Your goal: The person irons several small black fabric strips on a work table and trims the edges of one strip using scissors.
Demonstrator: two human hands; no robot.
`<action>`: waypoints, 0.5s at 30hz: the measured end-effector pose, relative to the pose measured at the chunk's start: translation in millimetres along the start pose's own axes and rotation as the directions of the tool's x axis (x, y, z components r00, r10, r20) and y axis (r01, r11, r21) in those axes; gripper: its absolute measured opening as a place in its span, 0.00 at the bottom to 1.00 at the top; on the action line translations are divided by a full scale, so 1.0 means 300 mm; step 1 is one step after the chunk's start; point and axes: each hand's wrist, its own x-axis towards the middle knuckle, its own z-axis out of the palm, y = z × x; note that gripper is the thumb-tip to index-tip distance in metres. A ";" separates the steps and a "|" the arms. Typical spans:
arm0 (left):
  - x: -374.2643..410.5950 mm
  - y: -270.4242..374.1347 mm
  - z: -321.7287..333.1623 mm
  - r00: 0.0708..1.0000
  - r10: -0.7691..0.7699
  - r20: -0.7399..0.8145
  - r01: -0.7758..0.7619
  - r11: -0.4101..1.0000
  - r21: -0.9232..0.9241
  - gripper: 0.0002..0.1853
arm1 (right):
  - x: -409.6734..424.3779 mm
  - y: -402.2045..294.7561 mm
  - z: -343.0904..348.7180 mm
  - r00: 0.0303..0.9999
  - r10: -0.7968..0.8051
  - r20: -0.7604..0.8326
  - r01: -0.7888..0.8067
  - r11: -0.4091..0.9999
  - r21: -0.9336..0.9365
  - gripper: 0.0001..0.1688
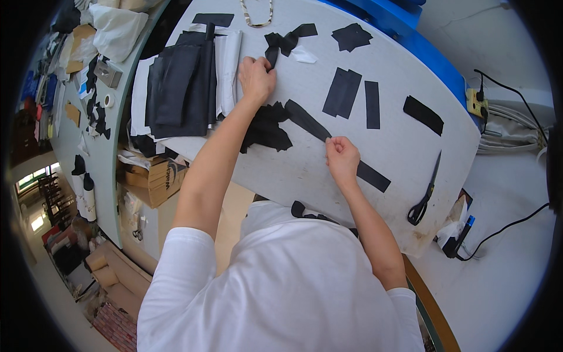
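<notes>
My right hand [343, 160] pinches the end of a long black fabric strip [308, 121] above the white tabletop [303, 176]. That strip's other end reaches a crumpled black fabric piece [266, 127] with ragged edges. Another length of black strip [374, 176] shows beyond my right hand; whether it joins the pinched one is hidden. Farther up the table, my left hand [258, 79] is curled with its fingertips at the lower end of a twisted black strip [286, 42]. Its grip cannot be made out. A small white scrap [304, 54] lies beside the twisted strip.
Left of my left hand is a stack of folded black fabric [176, 88]. Flat black pieces [343, 92] lie on the right, with black-handled scissors [424, 193] near the edge. A cardboard box [158, 180] stands below; a side table [94, 154] holds scraps.
</notes>
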 end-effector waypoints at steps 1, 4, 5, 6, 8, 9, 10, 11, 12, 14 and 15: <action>0.000 0.015 -0.008 0.996 -0.049 0.075 0.058 0.991 -0.121 0.08 | -0.002 -0.002 -0.008 1.000 -0.006 0.001 0.006 1.000 -0.008 0.11; -0.034 0.121 -0.102 0.923 -0.121 0.365 0.299 0.823 -0.483 0.05 | -0.015 -0.019 -0.044 1.000 0.008 0.008 -0.009 0.999 0.054 0.13; -0.068 0.154 -0.144 0.861 -0.142 0.489 0.459 0.631 -0.625 0.05 | -0.019 -0.027 -0.053 0.999 0.028 0.022 -0.030 0.992 0.124 0.15; -0.108 0.180 -0.182 0.781 -0.126 0.611 0.605 0.391 -0.693 0.06 | -0.024 -0.033 -0.071 0.998 0.049 0.037 -0.056 0.980 0.193 0.17; -0.197 0.214 -0.252 0.648 -0.003 0.762 0.762 0.017 -0.648 0.07 | 0.000 -0.045 -0.109 0.924 0.129 0.359 -0.221 0.948 0.229 0.31; -0.246 0.225 -0.288 0.610 0.071 0.789 0.791 -0.091 -0.604 0.08 | -0.009 -0.080 -0.112 0.855 0.187 0.484 -0.387 0.851 0.355 0.37; -0.290 0.233 -0.306 0.564 0.105 0.819 0.820 -0.187 -0.540 0.08 | -0.021 -0.122 -0.108 0.770 0.212 0.602 -0.544 0.710 0.447 0.43; -0.326 0.248 -0.331 0.548 0.166 0.820 0.828 -0.250 -0.502 0.08 | -0.031 -0.149 -0.114 0.748 0.186 0.638 -0.585 0.639 0.499 0.44; -0.354 0.258 -0.342 0.531 0.183 0.828 0.841 -0.235 -0.487 0.08 | -0.038 -0.171 -0.119 0.728 0.150 0.669 -0.621 0.557 0.551 0.46; -0.395 0.277 -0.342 0.493 0.237 0.837 0.868 -0.197 -0.455 0.09 | -0.034 -0.154 -0.150 0.736 0.110 0.668 -0.631 0.468 0.619 0.44; -0.405 0.278 -0.347 0.475 0.272 0.837 0.880 -0.168 -0.445 0.10 | -0.030 -0.142 -0.157 0.760 0.104 0.641 -0.607 0.466 0.644 0.40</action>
